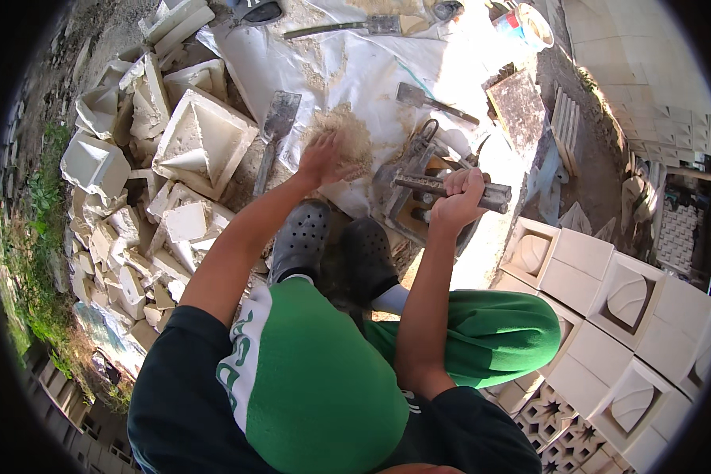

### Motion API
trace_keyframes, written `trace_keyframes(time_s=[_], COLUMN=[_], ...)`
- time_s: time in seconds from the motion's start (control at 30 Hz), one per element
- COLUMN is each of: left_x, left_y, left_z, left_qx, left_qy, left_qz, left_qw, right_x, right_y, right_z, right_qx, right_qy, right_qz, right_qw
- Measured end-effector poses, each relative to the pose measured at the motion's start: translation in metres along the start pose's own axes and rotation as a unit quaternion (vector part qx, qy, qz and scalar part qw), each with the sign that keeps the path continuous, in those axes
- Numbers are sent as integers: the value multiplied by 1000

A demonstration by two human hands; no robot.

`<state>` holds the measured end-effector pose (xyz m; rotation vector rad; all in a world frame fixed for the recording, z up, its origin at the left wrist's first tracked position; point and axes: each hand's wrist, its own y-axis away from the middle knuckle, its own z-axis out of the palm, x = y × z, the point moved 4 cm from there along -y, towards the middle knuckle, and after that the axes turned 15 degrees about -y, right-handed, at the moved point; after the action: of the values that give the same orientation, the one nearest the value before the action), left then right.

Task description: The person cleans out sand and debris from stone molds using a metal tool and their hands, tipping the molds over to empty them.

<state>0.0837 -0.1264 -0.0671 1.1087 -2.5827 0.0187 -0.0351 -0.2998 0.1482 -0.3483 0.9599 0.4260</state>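
Note:
My left hand point(322, 160) reaches down, fingers spread, onto a patch of pale sandy powder point(354, 134) on a white sheet point(316, 59). It holds nothing that I can see. Closed in a fist, my right hand point(461, 196) grips a dark, dusty metal bar point(494, 197), which sticks out on both sides of the fist. Below and left of that fist is a dark metal mould frame point(395, 207) with a looped end; the bar and fist hide part of it. A flat trowel-like scraper point(280, 118) lies left of my left hand.
Broken cream-coloured blocks point(201, 146) are heaped on the left. Finished patterned blocks point(592, 272) stand in rows at the right. A second flat scraper point(430, 101), a long-handled tool point(347, 28) and a bucket point(533, 30) lie farther off. My grey clogs point(302, 237) stand close to the mould.

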Motion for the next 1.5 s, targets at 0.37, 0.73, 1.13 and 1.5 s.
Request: trace_keyframes(time_s=[0.37,0.73,1.13,1.5], left_x=[11,42,1,-21], left_y=[10,-2,-37,-48], left_z=[22,11,33,19], left_qx=[75,78,123,101], left_qy=[23,-97,-199,61], left_qz=[-77,165,283,108], left_qw=[994,978,930,987], right_x=[11,5,3,2], right_y=[0,4,2,-4], right_z=[-12,-6,-14,-12], right_qx=[0,54,70,78], right_qy=[-44,-33,-9,-20], right_qz=[-18,-14,-19,-14], right_qw=[999,998,997,997])
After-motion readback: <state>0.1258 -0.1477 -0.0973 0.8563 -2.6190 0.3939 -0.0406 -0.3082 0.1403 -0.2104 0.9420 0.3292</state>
